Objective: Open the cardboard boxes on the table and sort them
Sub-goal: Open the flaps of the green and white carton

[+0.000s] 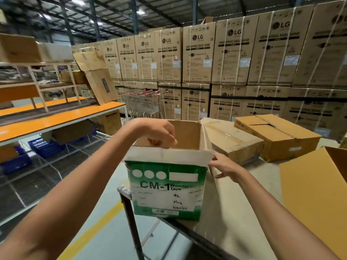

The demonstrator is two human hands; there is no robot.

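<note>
1. I stand at a dusty grey table with a dark metal frame, on a pale warehouse floor marked with a yellow line.
2. Behind the table rises a wall of stacked LG washing machine cartons, and a row of nested shopping trolleys stands in front of it.
3. To my left run orange-topped shelves. Blue crates sit on the wire rack below, and loose cardboard leans on top.
4. The green and white box, printed "CM-1 Wonder Tape", stands upright at the table's near left corner. Its top is open and its flaps are raised. I see bare brown inner walls, but its floor is hidden from me.
5. My left hand reaches over the near flap, fingers curled down around its top edge and gripping it.
6. My right hand is at the box's near right corner, fingers spread and nearly straight, tips touching the flap there.
7. Just behind sits a taped box, shut. Beside it is a brown box with its top flaps parted slightly.
8. At the right edge is a larger yellow-brown box, open, with its contents out of sight.
</note>
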